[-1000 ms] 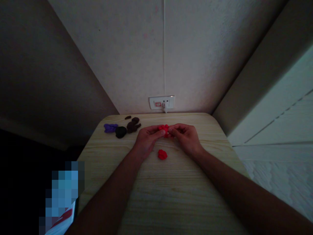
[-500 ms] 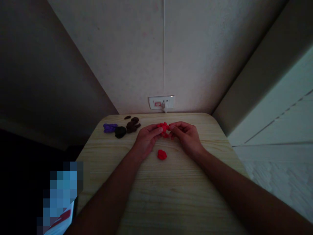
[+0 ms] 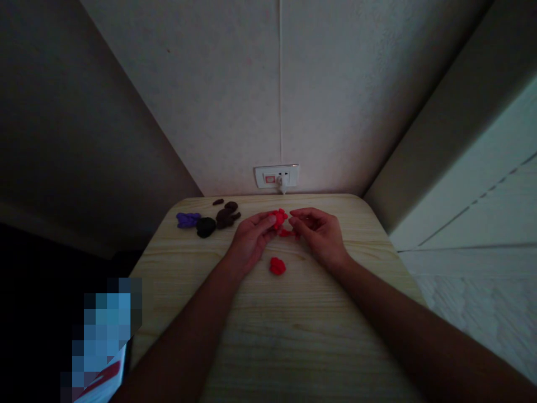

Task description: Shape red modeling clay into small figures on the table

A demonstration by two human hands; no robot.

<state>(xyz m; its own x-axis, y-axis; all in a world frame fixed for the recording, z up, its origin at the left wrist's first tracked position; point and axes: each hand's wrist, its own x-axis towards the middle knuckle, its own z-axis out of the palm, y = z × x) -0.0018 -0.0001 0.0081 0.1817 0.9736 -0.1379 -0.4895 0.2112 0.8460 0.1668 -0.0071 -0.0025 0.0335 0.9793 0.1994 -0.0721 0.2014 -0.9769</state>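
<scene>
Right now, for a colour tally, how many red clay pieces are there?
3: a clump at the left hand's fingers, a thin strip by the right hand, a lump on the table below them. Hands may hide more.

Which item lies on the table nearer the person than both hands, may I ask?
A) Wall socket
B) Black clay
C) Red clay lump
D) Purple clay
C. The red clay lump sits on the wooden table, closer to the camera than the left hand and right hand, touching neither.
</scene>
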